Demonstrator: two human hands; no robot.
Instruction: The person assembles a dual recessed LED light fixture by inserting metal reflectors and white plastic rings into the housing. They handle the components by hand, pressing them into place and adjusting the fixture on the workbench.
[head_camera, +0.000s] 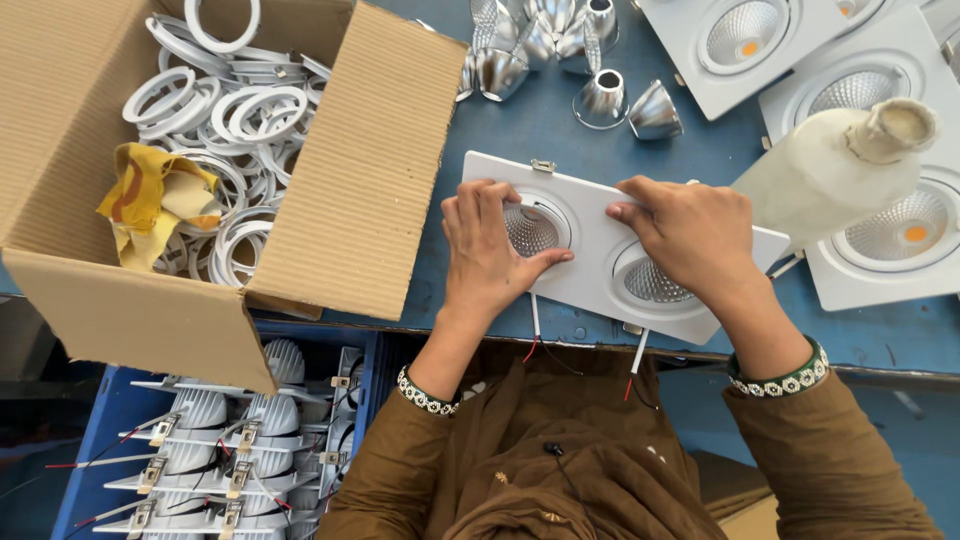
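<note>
Head view: both hands, left hand (487, 250) and right hand (690, 232), press flat on a white rectangular twin-lamp fixture (588, 250) with ribbed reflectors.

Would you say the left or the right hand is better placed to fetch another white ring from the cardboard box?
Left, probably. The left hand rests on the white twin light fixture at its left lamp, beside the cardboard box of white rings. The right hand covers the right lamp, farther away.

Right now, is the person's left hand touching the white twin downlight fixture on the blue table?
Touching. The head view shows the left hand lying on the white twin downlight fixture, its fingers over the rim of the left lamp opening.
</note>
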